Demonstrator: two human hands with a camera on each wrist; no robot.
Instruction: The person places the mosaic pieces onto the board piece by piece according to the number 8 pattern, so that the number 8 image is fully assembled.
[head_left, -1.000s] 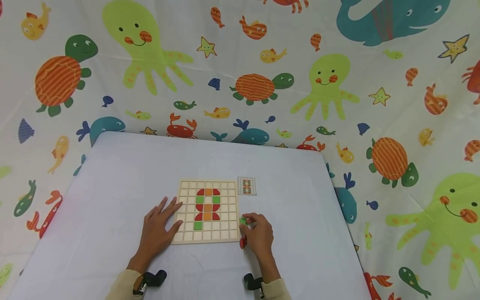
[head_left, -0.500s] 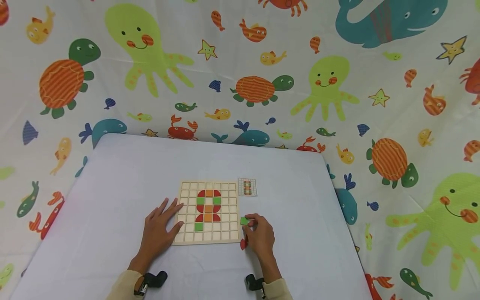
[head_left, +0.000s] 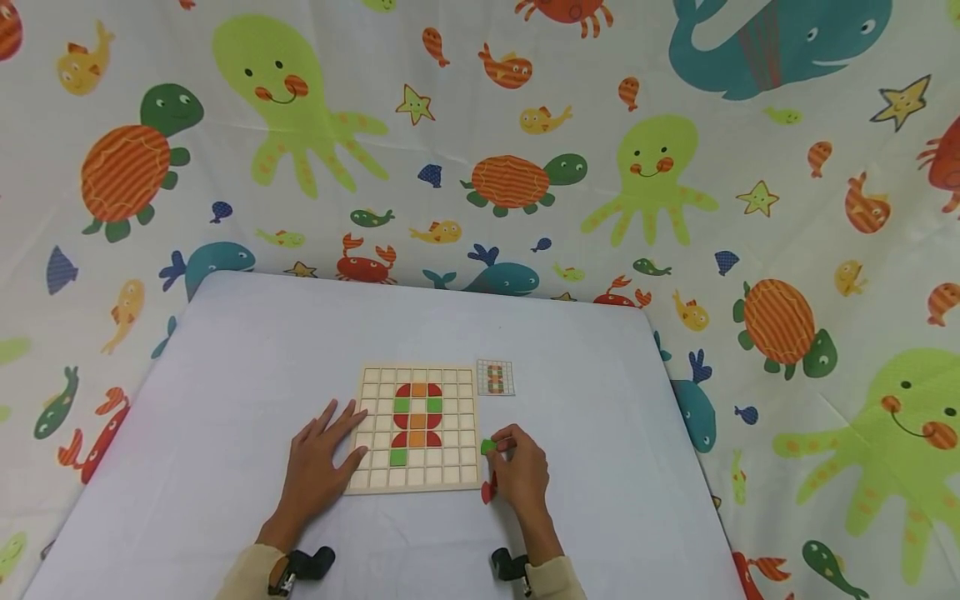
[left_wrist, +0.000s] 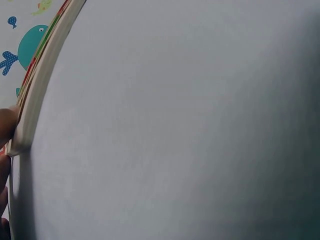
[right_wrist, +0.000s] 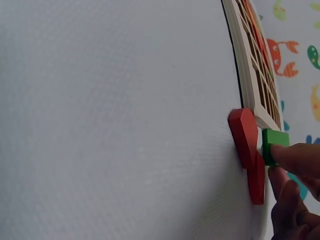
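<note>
A square wooden grid board (head_left: 457,460) lies on the table, with red, orange and green pieces in its middle cells. My left hand (head_left: 318,460) rests at the board's left edge, fingers spread and thumb apart. In the left wrist view, its fingers (left_wrist: 6,125) touch the board's side (left_wrist: 42,90). By the right edge, my right hand (head_left: 522,472) pinches a green square block (head_left: 487,447) between thumb and fingers. The right wrist view shows that green block (right_wrist: 276,136) close to the board's corner. Two red pieces (right_wrist: 243,137) with curved sides lie just beneath the right hand.
A small pattern card (head_left: 496,378) with a printed coloured grid lies beside the board's upper right corner. White cloth covers the table (head_left: 622,467). Behind it hangs a curtain (head_left: 555,75) printed with sea animals.
The green block has turned in my right fingers and now looks tilted, with the hand nearly in place. My left hand keeps its spot on the board. The head view has shifted slightly.
</note>
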